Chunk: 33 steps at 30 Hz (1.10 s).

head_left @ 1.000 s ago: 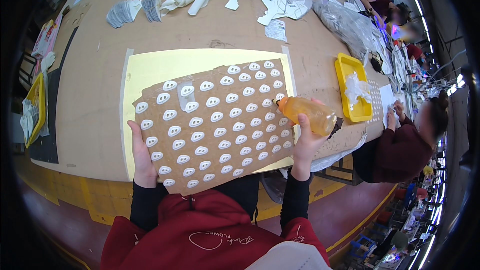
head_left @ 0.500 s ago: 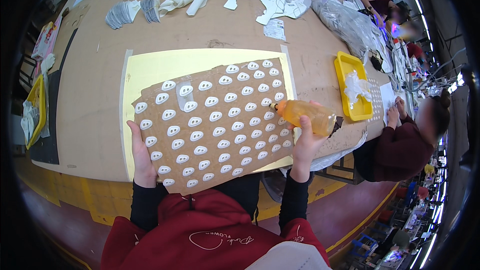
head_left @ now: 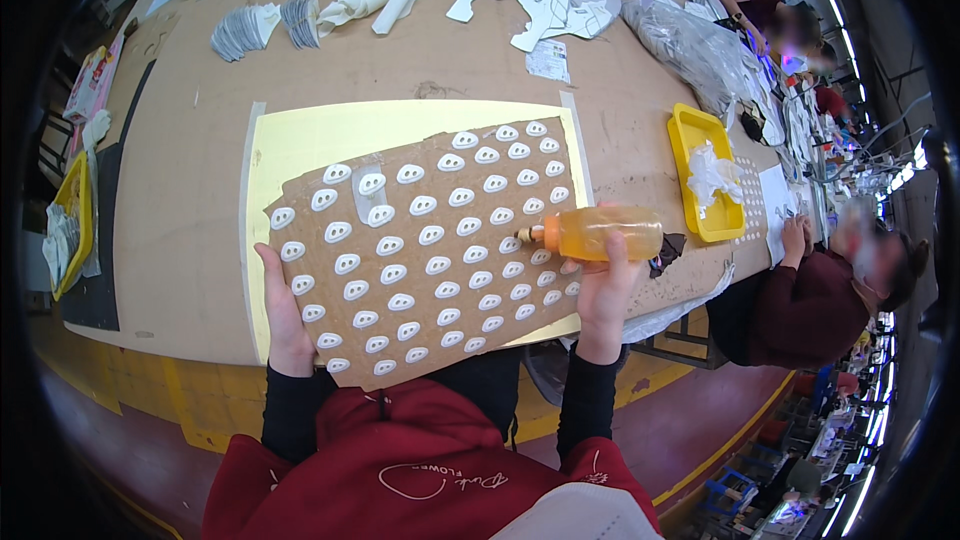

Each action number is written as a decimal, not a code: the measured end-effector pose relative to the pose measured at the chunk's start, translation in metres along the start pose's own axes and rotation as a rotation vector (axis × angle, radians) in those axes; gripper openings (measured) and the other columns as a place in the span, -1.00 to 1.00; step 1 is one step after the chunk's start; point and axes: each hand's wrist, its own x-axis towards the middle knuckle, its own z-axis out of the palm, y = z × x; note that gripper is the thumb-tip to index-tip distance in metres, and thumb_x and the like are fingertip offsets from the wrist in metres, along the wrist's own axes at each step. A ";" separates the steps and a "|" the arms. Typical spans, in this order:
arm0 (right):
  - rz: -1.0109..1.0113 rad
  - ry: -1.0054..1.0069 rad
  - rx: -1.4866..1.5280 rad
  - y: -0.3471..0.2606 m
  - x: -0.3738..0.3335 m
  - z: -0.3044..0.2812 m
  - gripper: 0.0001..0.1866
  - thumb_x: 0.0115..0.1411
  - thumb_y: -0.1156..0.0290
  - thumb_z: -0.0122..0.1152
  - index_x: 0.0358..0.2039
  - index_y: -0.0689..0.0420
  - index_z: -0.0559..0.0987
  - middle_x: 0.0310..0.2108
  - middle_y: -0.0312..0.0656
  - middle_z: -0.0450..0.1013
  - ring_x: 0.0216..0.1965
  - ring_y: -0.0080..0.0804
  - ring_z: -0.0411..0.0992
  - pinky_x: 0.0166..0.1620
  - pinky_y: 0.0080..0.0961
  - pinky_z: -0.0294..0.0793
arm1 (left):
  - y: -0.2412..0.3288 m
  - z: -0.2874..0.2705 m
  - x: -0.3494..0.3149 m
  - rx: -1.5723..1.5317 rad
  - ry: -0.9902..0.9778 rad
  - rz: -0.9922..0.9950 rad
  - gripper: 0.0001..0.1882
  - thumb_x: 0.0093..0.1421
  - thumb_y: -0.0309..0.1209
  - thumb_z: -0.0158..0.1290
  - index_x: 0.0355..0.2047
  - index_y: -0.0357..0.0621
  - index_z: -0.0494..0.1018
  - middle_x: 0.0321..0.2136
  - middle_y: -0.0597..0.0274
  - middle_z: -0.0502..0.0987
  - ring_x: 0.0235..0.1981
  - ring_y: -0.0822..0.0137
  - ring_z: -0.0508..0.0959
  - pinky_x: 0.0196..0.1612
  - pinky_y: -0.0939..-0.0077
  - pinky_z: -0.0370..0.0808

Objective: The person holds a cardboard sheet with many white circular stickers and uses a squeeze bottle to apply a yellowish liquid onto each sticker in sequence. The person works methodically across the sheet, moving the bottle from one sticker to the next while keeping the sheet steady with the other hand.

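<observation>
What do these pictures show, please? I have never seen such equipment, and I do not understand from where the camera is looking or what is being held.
There is no robot here: you see a person's two bare hands. A wide fisheye camera worn on the head looks down, so straight edges bend near the rim.

The left hand is at the left edge of a brown cardboard bearing rows of small white pieces; its fingers are mostly hidden. The right hand holds a bottle of amber liquid, its tip over the cardboard's right part.

Beyond the cardboard, a yellow sheet lies on the table. A yellow tray stands to the right, and a co-worker sits past it.
</observation>
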 end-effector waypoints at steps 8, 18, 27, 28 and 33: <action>0.217 -0.288 0.906 -0.014 0.004 -0.031 -0.31 0.04 -0.28 0.00 -0.10 0.11 0.34 -0.34 -0.18 0.43 -0.45 -0.45 0.30 -0.26 -0.49 0.28 | -0.003 -0.006 0.006 0.057 0.030 0.016 -0.40 0.29 0.03 -0.32 0.13 -0.19 0.14 0.04 0.15 0.31 -0.01 0.26 0.39 0.03 0.33 0.36; 0.234 0.068 0.873 -0.033 -0.006 -0.073 -0.39 0.06 -0.25 0.01 -0.16 0.04 0.37 -0.39 -0.31 0.41 -0.50 -0.50 0.19 -0.01 -0.29 0.10 | 0.025 0.019 -0.003 1.289 0.073 0.777 -0.57 0.29 -0.24 -0.23 0.08 -0.22 0.28 0.19 0.06 0.14 0.26 0.16 0.03 0.27 0.27 -0.07; 0.355 0.070 0.859 -0.007 -0.019 -0.091 -0.36 0.03 -0.25 0.04 -0.10 0.03 0.35 -0.36 -0.28 0.39 -0.38 -0.41 0.33 0.20 0.31 -0.17 | 0.029 0.107 0.007 2.015 -0.876 0.859 -0.59 0.13 0.00 -0.05 -0.07 0.21 0.47 0.25 0.14 0.01 0.27 -0.14 -0.20 0.24 -0.05 -0.15; 0.352 0.056 0.888 -0.006 -0.019 -0.093 -0.36 0.03 -0.25 0.04 -0.09 0.03 0.35 -0.35 -0.27 0.39 -0.38 -0.41 0.33 0.20 0.31 -0.18 | 0.020 0.114 0.016 2.059 -0.944 0.855 -0.59 0.14 0.02 -0.08 -0.06 0.26 0.46 0.26 0.13 -0.03 0.27 -0.13 -0.24 0.24 -0.05 -0.19; 0.356 0.104 0.926 -0.003 -0.020 -0.095 -0.34 0.03 -0.25 0.05 -0.07 0.02 0.33 -0.34 -0.27 0.39 -0.37 -0.41 0.32 0.20 0.31 -0.20 | -0.024 0.133 0.052 2.135 -1.158 0.944 -0.55 0.12 0.14 -0.17 -0.04 0.40 0.43 0.28 0.19 -0.09 0.28 -0.11 -0.30 0.24 -0.11 -0.34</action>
